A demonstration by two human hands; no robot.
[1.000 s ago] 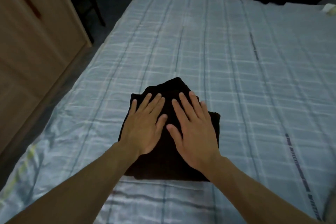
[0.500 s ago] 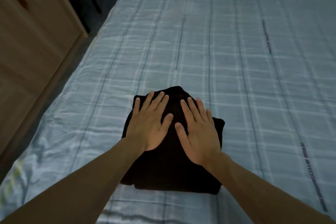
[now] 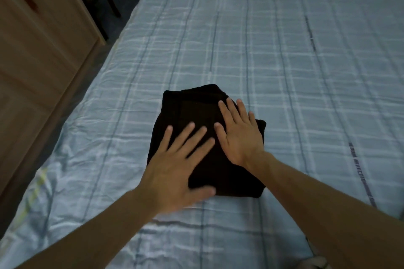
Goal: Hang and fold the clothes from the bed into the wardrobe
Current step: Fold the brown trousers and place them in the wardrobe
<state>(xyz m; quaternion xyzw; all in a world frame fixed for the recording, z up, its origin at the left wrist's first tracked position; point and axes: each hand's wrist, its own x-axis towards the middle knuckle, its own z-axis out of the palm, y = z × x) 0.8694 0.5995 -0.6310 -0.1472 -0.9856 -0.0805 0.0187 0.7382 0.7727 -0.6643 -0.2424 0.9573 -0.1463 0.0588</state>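
Both palms pressed the garment [image 3: 196,113] half a second ago; now the left hand [image 3: 175,170] has slid back to its near edge, fingers spread, blurred, gripping nothing. Right hand [image 3: 239,133] stays flat on top. Folding looks finished; the bundle lies on the bed [image 3: 284,72], wardrobe [image 3: 39,61] next.

Dark lettering on bedsheet [image 3: 284,72], unreadable

The bed [image 3: 273,54] before me wears a pale blue plaid sheet; a folded black garment [image 3: 196,113] lies flat on it, directly under my hands.
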